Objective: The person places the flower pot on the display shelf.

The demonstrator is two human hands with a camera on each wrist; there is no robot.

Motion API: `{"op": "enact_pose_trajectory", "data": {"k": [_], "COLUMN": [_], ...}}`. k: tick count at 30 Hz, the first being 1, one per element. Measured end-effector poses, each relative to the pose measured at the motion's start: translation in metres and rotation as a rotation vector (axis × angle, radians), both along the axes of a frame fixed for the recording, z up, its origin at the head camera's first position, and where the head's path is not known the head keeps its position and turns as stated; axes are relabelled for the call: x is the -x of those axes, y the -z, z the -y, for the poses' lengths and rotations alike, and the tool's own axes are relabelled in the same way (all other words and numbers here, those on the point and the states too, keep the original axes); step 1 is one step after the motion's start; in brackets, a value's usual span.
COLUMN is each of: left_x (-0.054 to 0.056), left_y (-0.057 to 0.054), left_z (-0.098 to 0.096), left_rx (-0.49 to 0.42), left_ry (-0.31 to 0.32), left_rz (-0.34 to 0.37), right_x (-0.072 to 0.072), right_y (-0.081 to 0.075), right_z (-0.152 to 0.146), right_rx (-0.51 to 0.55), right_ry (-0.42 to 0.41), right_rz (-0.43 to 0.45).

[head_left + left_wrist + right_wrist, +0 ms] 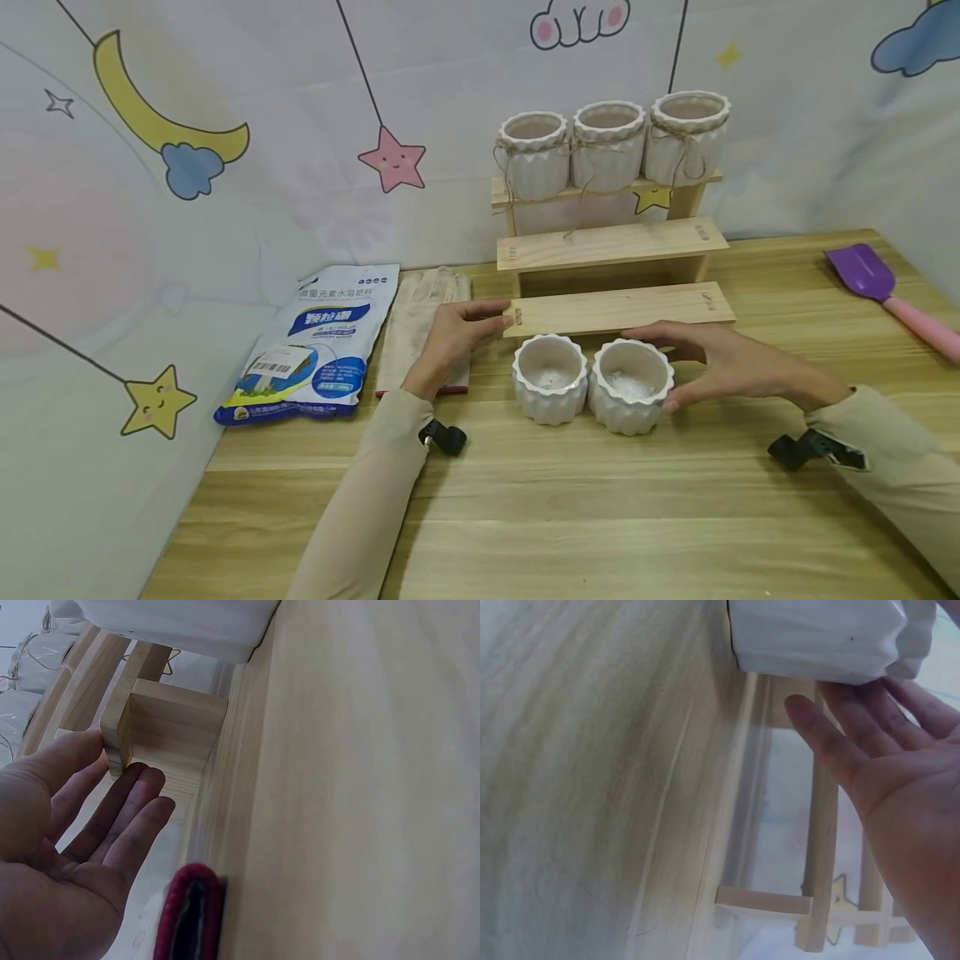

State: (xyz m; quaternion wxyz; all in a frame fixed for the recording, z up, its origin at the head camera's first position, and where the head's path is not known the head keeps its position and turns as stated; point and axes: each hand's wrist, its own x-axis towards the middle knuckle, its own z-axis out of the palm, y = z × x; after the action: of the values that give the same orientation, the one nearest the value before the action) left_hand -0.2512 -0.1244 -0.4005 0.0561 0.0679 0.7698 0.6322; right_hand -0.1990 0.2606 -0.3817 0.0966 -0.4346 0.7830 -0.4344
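Note:
A tiered wooden plant stand [618, 308] stands at the back of the table. My left hand [462, 337] pinches the left end of its lowest board between thumb and forefinger; in the left wrist view the other fingers stretch beneath that board. Two short white ceramic pots [551, 402] with wavy rims sit side by side before the stand, some whitish material inside them. Around the right-hand white pot [632, 410] my right hand [723, 362] holds on, thumb in front and fingers at the back. Its far fingertips are partly hidden in the head view.
Three taller white pots [609, 162] tied with twine line the top board. Left of the stand lie a pair of cloth gloves [420, 304] and a printed fertilizer bag [318, 342]. A purple scoop [862, 271] with a pink handle lies far right.

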Motion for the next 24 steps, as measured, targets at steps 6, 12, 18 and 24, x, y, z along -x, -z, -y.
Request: {"op": "enact_pose_trajectory", "data": {"k": [6, 12, 18, 24], "left_x": [0.0003, 0.0007, 0.0006, 0.0008], "left_y": [-0.0011, -0.0008, -0.0003, -0.0005], "left_z": [0.0000, 0.0003, 0.0006, 0.0000], "left_rx": [-0.001, -0.024, -0.019, 0.005], "left_ry": [0.004, 0.007, 0.009, 0.007], "left_rz": [-0.002, -0.004, -0.001, -0.010], "right_x": [-0.0001, -0.0003, -0.0013, -0.0003], "right_y": [-0.0001, -0.0010, -0.0007, 0.0033], "right_z": [0.0012, 0.0038, 0.0055, 0.0040], "right_rx": [0.012, 0.021, 0.037, 0.048], "right_ry": [0.009, 0.013, 0.012, 0.021], "right_rz": [0.009, 0.016, 0.012, 0.024]}}
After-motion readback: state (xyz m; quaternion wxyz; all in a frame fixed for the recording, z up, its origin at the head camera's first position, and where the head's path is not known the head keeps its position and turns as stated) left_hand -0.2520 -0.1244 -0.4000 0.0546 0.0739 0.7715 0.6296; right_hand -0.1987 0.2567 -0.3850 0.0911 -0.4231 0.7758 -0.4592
